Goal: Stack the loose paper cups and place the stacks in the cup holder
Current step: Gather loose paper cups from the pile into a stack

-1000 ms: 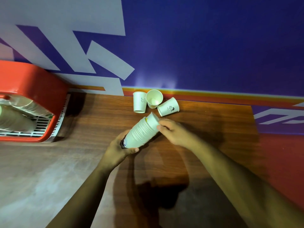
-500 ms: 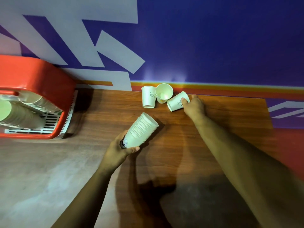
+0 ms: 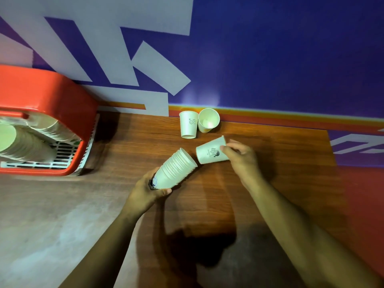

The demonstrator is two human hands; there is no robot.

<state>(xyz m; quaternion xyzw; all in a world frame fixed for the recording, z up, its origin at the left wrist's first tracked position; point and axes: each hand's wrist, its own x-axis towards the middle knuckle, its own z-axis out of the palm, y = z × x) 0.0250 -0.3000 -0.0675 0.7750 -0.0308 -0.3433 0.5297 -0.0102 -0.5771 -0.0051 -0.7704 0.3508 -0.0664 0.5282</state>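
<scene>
Cup stack point(image 3: 176, 168) tilted diagonally, mouth up-right, toward loose cup point(image 3: 211, 151)

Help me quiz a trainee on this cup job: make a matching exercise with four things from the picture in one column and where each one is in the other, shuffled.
Things
1. stack of cups
2. cup with dark print
3. cup with swirl print
4. red cup holder

Places
A. gripped by the right hand
B. far left, cups already inside
C. gripped by the left hand
D. on the counter by the wall, untouched

Pairs: 1-C, 2-A, 3-D, 4-B
</scene>
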